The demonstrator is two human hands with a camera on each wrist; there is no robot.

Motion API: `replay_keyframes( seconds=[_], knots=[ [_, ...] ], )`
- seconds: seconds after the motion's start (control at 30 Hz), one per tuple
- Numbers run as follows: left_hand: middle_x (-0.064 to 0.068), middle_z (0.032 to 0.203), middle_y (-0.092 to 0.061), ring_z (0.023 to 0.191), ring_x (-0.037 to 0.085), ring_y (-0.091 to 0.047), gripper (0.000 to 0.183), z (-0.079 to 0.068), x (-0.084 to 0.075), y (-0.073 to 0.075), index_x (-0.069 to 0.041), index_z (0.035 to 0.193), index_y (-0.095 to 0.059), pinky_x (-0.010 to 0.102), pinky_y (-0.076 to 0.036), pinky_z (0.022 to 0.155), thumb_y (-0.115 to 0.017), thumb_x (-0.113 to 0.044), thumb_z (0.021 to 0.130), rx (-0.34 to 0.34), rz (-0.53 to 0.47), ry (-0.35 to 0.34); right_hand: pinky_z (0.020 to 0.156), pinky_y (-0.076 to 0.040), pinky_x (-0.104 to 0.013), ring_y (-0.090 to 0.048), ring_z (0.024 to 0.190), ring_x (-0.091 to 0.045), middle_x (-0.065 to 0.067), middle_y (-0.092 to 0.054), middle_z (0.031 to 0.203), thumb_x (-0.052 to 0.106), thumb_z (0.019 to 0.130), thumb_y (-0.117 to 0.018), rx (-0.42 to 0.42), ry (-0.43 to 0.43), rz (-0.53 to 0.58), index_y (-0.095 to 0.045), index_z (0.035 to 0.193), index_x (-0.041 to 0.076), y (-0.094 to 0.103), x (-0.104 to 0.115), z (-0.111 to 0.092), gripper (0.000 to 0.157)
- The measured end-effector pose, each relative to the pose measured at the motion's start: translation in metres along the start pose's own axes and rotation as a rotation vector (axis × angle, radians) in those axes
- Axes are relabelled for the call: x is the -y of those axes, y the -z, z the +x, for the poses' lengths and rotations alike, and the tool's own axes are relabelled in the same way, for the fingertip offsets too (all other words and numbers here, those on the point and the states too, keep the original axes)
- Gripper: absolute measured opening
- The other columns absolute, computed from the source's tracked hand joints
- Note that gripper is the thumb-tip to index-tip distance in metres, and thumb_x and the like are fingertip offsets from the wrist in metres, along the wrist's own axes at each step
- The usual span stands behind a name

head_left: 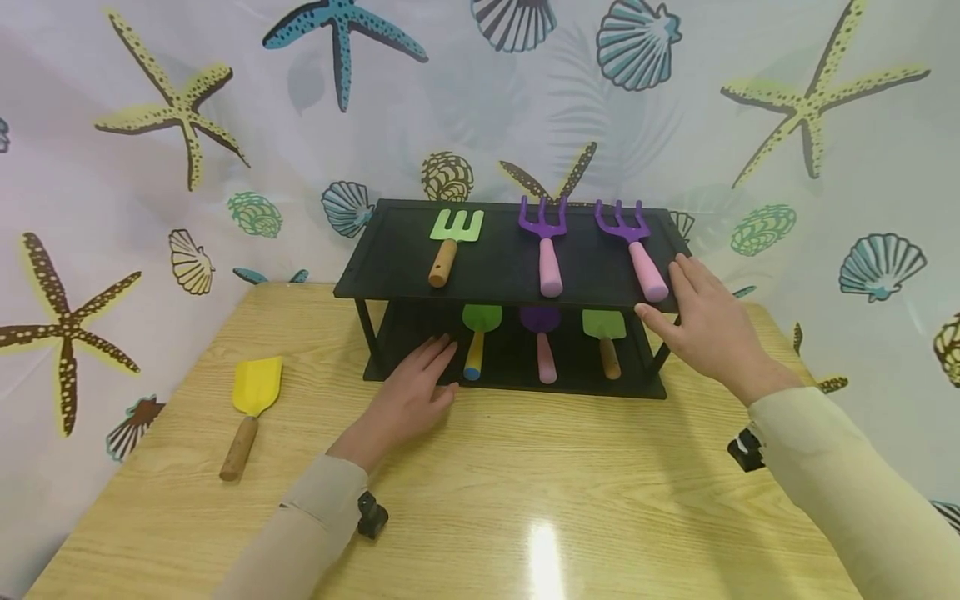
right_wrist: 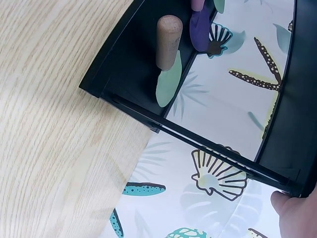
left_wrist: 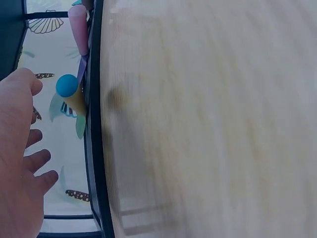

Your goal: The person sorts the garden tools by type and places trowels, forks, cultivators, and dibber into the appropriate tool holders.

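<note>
A black two-tier rack (head_left: pixel 495 267) stands at the back of the table. On its top shelf lie a light green hand fork (head_left: pixel 443 260) and two purple forks with pink handles, one in the middle (head_left: pixel 550 265) and one at right (head_left: pixel 648 271). The lower shelf holds a green shovel with a yellow handle (head_left: pixel 476 354), a purple shovel with a pink handle (head_left: pixel 546 358) and a light green shovel with a wooden handle (head_left: pixel 610 357). My left hand (head_left: pixel 408 398), fingers extended, is at the lower shelf's left part, holding nothing. My right hand (head_left: pixel 708 325) rests on the top shelf's right front corner, thumb at the front edge.
A yellow toy shovel (head_left: pixel 257 385) with a wooden handle lies on the wooden table (head_left: pixel 525 475), left of the rack. Behind and beside the table hangs a white cloth (head_left: pixel 465 100) printed with starfish and shells.
</note>
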State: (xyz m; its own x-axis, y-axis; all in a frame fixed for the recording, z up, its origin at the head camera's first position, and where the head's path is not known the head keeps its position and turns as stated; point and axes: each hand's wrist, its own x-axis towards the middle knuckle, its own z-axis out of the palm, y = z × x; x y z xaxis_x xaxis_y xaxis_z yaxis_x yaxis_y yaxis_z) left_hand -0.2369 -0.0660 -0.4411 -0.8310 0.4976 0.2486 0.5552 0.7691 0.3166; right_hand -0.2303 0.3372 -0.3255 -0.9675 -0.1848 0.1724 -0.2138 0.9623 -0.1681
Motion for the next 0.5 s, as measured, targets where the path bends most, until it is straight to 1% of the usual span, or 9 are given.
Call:
replay_keyframes(
  seconds=[0.17, 0.4, 0.5],
  knots=[
    [0.015, 0.156, -0.041, 0.145, 0.034, -0.038, 0.058, -0.015, 0.004, 0.002, -0.005, 0.149, -0.042, 0.047, -0.035, 0.118, -0.06, -0.025, 0.098, -0.056, 0.0, -0.023, 0.121, -0.016, -0.061, -0.012, 0.151, -0.046, -0.03, -0.012, 0.162, 0.063, 0.099, -0.04, -0.005, 0.005, -0.004, -0.015, 0.154, -0.01, 0.0, 0.0, 0.0, 0.094],
    [0.013, 0.157, -0.04, 0.146, 0.033, -0.037, 0.058, -0.033, 0.008, 0.007, -0.005, 0.15, -0.042, 0.048, -0.036, 0.118, -0.06, -0.025, 0.098, -0.049, 0.012, 0.019, 0.121, -0.016, -0.061, -0.012, 0.151, -0.047, -0.03, -0.012, 0.162, 0.062, 0.099, -0.04, -0.009, 0.008, 0.008, -0.015, 0.154, -0.01, 0.0, 0.001, 0.0, 0.094],
    [0.013, 0.157, -0.039, 0.146, 0.033, -0.036, 0.058, -0.04, 0.011, 0.008, -0.005, 0.15, -0.042, 0.049, -0.036, 0.117, -0.06, -0.024, 0.098, -0.051, 0.013, 0.026, 0.121, -0.016, -0.061, -0.012, 0.151, -0.047, -0.031, -0.013, 0.162, 0.062, 0.099, -0.04, -0.012, 0.01, 0.008, -0.016, 0.153, -0.011, 0.0, 0.0, 0.0, 0.094]
  ],
)
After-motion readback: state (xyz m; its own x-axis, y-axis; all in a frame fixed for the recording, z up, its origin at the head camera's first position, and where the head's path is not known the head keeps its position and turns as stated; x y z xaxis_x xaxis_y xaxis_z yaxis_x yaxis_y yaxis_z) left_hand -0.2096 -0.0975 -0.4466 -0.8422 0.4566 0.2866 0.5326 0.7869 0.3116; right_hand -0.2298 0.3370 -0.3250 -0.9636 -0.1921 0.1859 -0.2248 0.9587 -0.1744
